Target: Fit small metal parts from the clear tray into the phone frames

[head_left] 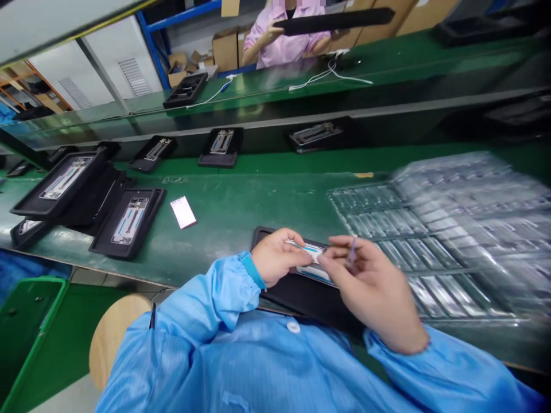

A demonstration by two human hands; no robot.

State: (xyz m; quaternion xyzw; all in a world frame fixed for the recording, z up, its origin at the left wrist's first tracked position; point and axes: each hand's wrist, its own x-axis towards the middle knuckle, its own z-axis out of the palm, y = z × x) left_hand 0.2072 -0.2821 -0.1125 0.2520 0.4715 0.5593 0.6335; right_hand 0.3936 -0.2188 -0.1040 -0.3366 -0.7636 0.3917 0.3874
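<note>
My left hand [275, 258] is closed, with thumb and finger pinched low over a phone chassis [316, 273]. The chassis shows white and blue stretches and lies in a black foam tray [262, 234] right in front of me. From the right, my right hand [372, 284] also pinches, its fingertips meeting those of the left. A small pale piece shows between the fingertips, too small and covered to name. By the curled fingers of my right hand there is a thin purplish strip [353, 251]. My hands hide much of the chassis.
Clear plastic blister trays [396, 212] lie spread and stacked at right. Black trays with phone chassis stand at left [128, 223] and along the back [221, 146]. A white card [183, 212] lies mid-left. Across the bench, a person in pink [286, 34] holds a black tray [340, 21].
</note>
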